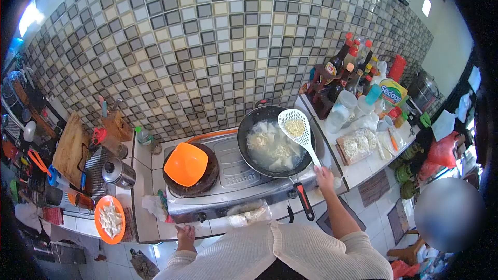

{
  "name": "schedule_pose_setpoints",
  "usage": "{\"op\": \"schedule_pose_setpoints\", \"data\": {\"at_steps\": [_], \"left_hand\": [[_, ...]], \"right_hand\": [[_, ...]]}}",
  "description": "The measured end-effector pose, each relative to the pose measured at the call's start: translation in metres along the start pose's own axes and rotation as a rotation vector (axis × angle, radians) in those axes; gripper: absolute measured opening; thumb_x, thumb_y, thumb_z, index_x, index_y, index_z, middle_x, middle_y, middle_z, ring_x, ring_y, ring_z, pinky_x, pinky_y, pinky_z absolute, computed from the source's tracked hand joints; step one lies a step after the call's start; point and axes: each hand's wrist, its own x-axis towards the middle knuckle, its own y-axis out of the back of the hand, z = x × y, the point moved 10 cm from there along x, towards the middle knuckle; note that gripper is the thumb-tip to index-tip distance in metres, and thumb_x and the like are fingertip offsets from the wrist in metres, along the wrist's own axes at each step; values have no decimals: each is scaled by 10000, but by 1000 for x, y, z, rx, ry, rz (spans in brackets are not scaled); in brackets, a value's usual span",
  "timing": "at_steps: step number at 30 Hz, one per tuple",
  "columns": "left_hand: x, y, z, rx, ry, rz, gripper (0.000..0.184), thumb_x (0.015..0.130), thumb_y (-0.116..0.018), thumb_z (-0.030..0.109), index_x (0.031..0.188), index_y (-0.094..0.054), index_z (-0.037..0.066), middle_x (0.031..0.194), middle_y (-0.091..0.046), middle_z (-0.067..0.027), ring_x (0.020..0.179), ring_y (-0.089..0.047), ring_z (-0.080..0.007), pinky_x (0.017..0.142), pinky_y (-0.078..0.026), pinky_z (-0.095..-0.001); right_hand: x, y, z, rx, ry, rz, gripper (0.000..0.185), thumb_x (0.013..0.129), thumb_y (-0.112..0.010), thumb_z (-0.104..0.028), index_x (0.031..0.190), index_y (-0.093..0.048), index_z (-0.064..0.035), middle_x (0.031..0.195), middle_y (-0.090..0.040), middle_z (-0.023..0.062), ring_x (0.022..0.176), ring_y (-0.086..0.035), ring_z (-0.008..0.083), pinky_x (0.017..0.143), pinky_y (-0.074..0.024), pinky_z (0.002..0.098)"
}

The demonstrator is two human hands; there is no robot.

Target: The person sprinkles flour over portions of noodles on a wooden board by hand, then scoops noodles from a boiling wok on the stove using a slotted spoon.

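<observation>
My right hand [324, 179] is closed round the handle of a white slotted skimmer [288, 116]. A small clump of noodles [295, 128] lies in the skimmer's bowl, above the right side of a black frying pan [244, 153]. Cloudy liquid with noodles and pale pieces [267, 145] fills the pan, which sits on the right burner of a steel gas stove [233, 176]. The pan's black and red handle [304, 202] points toward me. Low by the counter's front edge, left of the stove knob, my left hand [185, 236] is empty with its fingers apart.
An orange bowl [185, 164] rests on the left burner. Farther left, an orange plate [98, 228] carries pale strips beside a metal pot [119, 173]. Packaged noodles [359, 144], jars and sauce bottles [340, 62] crowd the right counter. A plastic packet [250, 215] lies before the stove.
</observation>
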Motion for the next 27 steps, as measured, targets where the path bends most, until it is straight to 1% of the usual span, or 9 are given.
{"op": "schedule_pose_setpoints", "data": {"at_steps": [5,7,14,16,17,19,22,25,27], "left_hand": [[9,5,-2,3,-1,-58,648,868,-377,660,1008,-508,42,930,-602,-55,796,-625,-247,685,-540,-304],[15,0,-3,6,19,-140,691,872,-359,664,1101,-515,31,1037,-600,-63,881,-622,-251,739,-524,-306],[2,-4,0,113,-7,-102,726,877,-343,664,1165,-511,20,1152,-577,-69,965,-611,-252,776,-505,-305],[-1,-1,-2,43,8,-27,697,879,-338,664,1086,-537,29,1033,-610,-48,847,-627,-235,663,-499,-279],[-4,1,-1,46,8,-27,697,879,-338,664,1086,-537,29,1033,-610,-48,847,-627,-235,663,-499,-279],[1,-8,-2,4,7,-188,657,881,-329,665,965,-548,51,870,-612,-26,709,-607,-216,557,-472,-267],[13,-5,-5,-7,48,-202,634,879,-327,667,880,-532,67,761,-585,-21,631,-574,-204,499,-453,-267],[9,4,-3,40,-2,-22,642,880,-325,666,888,-535,59,770,-591,-29,656,-583,-203,530,-462,-267],[41,43,-18,-124,38,-133,643,879,-330,665,901,-536,57,795,-595,-31,673,-587,-207,556,-472,-267]], "right_hand": [[2,-9,18,35,-57,-51,457,865,-593,-439,760,-551,4,553,-446,73,538,-432,134,496,-353,345],[3,-6,7,-11,31,-14,363,868,-613,-333,809,-585,24,584,-502,125,541,-436,146,520,-374,338],[0,-2,-1,-20,72,56,366,868,-611,-327,784,-579,28,555,-488,141,494,-432,181,492,-360,363],[1,-7,10,2,49,15,365,866,-614,-325,774,-576,26,534,-471,136,475,-415,189,476,-345,374],[0,-6,12,3,46,16,365,866,-614,-325,774,-576,26,534,-471,136,475,-415,189,476,-345,374],[2,-4,8,-59,65,25,365,864,-616,-327,770,-576,24,532,-467,133,475,-414,189,473,-338,373],[-1,-8,11,19,18,-14,372,863,-617,-327,750,-562,23,535,-463,142,474,-409,196,473,-340,373],[-3,-2,0,-47,59,-4,382,864,-616,-333,746,-556,25,536,-461,146,475,-406,199,472,-340,374],[-4,-3,1,-48,70,0,384,864,-615,-335,749,-557,26,539,-465,148,477,-408,200,474,-343,374]]}}
